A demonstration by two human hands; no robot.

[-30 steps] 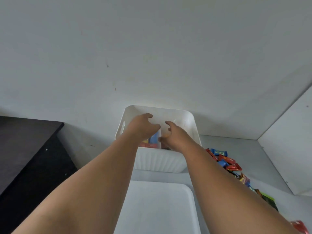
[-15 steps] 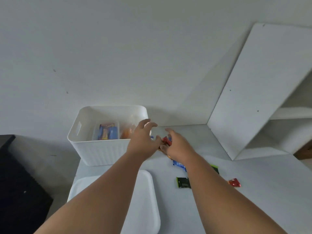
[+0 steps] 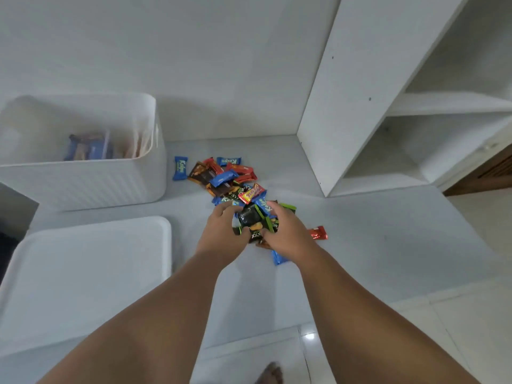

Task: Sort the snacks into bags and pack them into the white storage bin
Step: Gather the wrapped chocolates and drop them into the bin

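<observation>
A pile of small wrapped snacks (image 3: 227,178) in blue, red, brown, yellow and green lies on the white counter (image 3: 374,245). My left hand (image 3: 221,236) and my right hand (image 3: 288,234) meet at the near end of the pile, both with fingers curled around black-and-green snack packets (image 3: 253,221). The white storage bin (image 3: 83,181) stands at the back left. Inside it are clear bags of blue and orange snacks (image 3: 88,148).
The bin's white lid (image 3: 83,273) lies flat at the front left. A lone red snack (image 3: 318,233) and a blue one (image 3: 278,257) lie beside my right hand. A white shelf unit (image 3: 360,92) stands at the right. Tiled floor and a foot show below.
Both hands left the bin and moved right and down onto the snack pile, taking hold of the black-and-green packets. The view swung right and downward.
</observation>
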